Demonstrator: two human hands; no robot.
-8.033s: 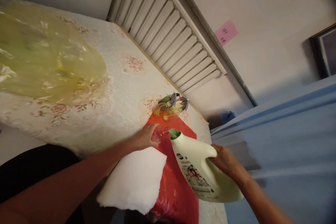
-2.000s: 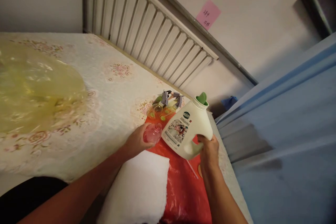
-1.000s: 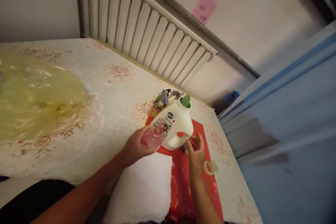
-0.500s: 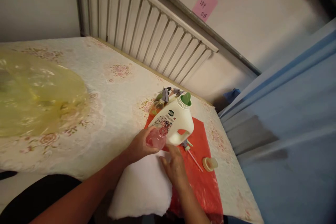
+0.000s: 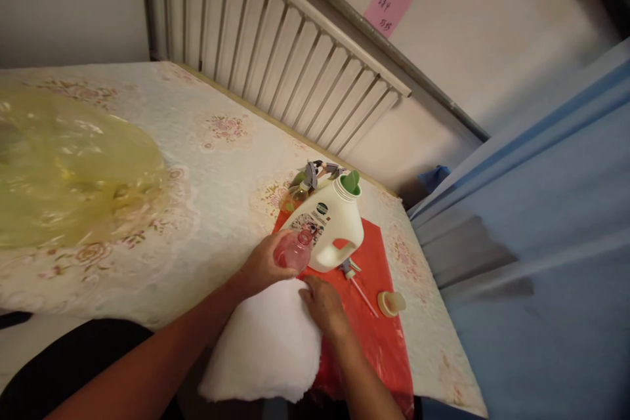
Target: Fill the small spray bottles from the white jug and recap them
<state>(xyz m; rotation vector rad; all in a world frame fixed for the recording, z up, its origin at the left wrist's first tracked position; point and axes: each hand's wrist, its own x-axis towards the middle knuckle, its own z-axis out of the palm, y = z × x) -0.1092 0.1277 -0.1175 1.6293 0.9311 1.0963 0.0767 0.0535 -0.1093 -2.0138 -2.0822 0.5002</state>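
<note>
My left hand is wrapped round a small see-through pink bottle, tilted with its open neck up and to the right. My right hand is closed, its fingertips pinching the top edge of a white cloth just below the bottle. The cloth hangs over the front edge, near my lap. Right behind the bottle stands a cream detergent jug with a green spout and no cap on. To its right lie a spray trigger with a tube and a cream cap.
A red plastic sheet lies under the jug on the flowered tablecloth. Spray bottles stand behind the jug, partly hidden. A large yellow plastic bag fills the left. A radiator and a blue curtain border the table.
My right hand has moved slightly up, and its fingers have closed at the cloth's top edge, which has risen. The pink bottle stays in my left hand, its neck shifted a little upward.
</note>
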